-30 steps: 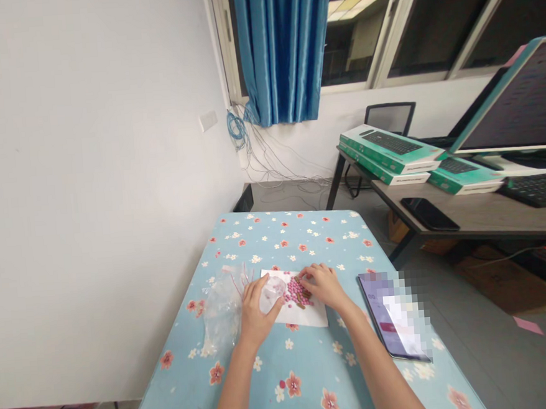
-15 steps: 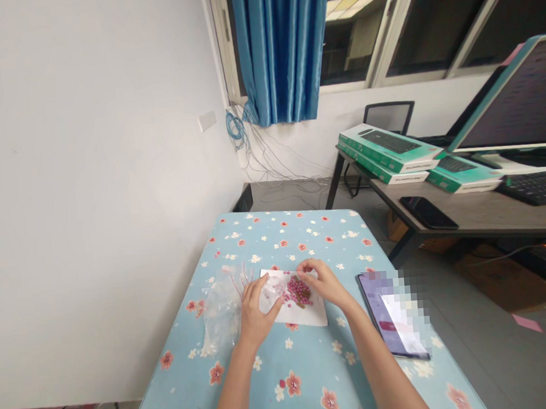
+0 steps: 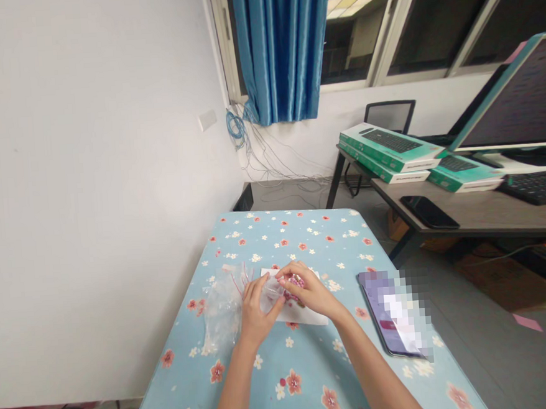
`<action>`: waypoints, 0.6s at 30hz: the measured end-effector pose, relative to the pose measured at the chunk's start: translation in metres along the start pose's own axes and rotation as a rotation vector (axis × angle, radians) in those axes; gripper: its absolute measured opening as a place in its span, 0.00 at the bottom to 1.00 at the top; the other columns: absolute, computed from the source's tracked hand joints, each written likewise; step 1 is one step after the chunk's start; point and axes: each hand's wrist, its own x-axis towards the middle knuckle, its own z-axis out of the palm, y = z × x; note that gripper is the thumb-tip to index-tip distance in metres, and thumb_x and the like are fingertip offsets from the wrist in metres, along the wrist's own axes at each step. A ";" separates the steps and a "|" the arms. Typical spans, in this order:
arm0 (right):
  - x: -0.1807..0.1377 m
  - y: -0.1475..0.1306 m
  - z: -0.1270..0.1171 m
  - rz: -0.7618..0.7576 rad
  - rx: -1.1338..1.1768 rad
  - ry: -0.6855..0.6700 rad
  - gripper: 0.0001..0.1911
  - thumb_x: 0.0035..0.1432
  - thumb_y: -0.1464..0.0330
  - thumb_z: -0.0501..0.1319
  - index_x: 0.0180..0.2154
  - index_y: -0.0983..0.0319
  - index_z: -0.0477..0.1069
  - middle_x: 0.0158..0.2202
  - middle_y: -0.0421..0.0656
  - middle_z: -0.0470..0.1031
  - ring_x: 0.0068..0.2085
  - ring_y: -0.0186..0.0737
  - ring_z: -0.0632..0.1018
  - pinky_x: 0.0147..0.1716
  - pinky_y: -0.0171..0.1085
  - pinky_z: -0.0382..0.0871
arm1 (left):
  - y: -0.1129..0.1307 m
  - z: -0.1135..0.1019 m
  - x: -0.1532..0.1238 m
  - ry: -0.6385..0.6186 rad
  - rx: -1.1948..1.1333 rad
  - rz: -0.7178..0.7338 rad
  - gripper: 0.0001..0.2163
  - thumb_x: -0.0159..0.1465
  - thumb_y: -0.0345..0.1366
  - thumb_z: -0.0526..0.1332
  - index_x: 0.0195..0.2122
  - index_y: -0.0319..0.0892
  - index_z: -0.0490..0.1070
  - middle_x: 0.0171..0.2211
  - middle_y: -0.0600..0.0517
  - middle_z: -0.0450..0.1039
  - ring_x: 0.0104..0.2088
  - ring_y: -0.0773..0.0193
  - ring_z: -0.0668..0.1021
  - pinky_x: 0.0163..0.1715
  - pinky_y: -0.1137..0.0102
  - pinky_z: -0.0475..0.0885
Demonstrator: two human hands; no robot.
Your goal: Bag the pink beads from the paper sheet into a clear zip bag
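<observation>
A white sheet of paper (image 3: pixel 304 316) lies on the table, bearing a pile of pink beads (image 3: pixel 295 282) with a few brownish-green pieces among them. My left hand (image 3: pixel 257 311) curls round a small clear plastic container (image 3: pixel 270 288) at the paper's left side; whether it is a cup or a bag is hard to tell. My right hand (image 3: pixel 311 291) reaches over the beads, thumb and fingertips pinched together at the container's right edge. Anything in that pinch is too small to make out. Part of the pile is hidden beneath the right hand.
Crumpled clear plastic bags (image 3: pixel 222 311) with red strips lie left of my left hand. A phone (image 3: pixel 391 321) rests on the flowered tablecloth (image 3: pixel 312 364) at right. One loose pink bead (image 3: pixel 282 382) sits near the front. A desk (image 3: pixel 470 212) with keyboard boxes (image 3: pixel 391 149) stands beyond.
My right hand has moved left from the far edge of the bead pile to the clear container. My left hand stays in place around it.
</observation>
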 end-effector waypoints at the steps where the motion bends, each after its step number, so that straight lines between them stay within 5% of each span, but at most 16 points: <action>1: 0.000 0.000 0.001 -0.001 -0.003 -0.002 0.09 0.61 0.62 0.55 0.38 0.58 0.72 0.34 0.42 0.71 0.40 0.40 0.71 0.46 0.43 0.62 | 0.000 0.000 0.000 0.002 0.000 0.002 0.23 0.59 0.39 0.61 0.55 0.44 0.62 0.48 0.45 0.71 0.49 0.55 0.73 0.47 0.58 0.71; 12: -0.001 0.040 -0.020 0.063 -0.221 0.160 0.10 0.59 0.64 0.55 0.39 0.60 0.72 0.31 0.42 0.72 0.37 0.41 0.71 0.41 0.40 0.63 | 0.001 -0.001 0.000 -0.031 -0.032 -0.032 0.23 0.59 0.40 0.61 0.55 0.45 0.61 0.49 0.45 0.70 0.50 0.56 0.72 0.48 0.58 0.71; 18: -0.008 0.066 -0.025 0.216 -0.510 -0.052 0.13 0.59 0.64 0.55 0.43 0.57 0.74 0.35 0.42 0.75 0.40 0.43 0.72 0.41 0.40 0.59 | 0.001 -0.001 0.000 -0.026 -0.031 -0.035 0.22 0.59 0.39 0.61 0.55 0.45 0.62 0.48 0.45 0.70 0.49 0.56 0.72 0.47 0.58 0.70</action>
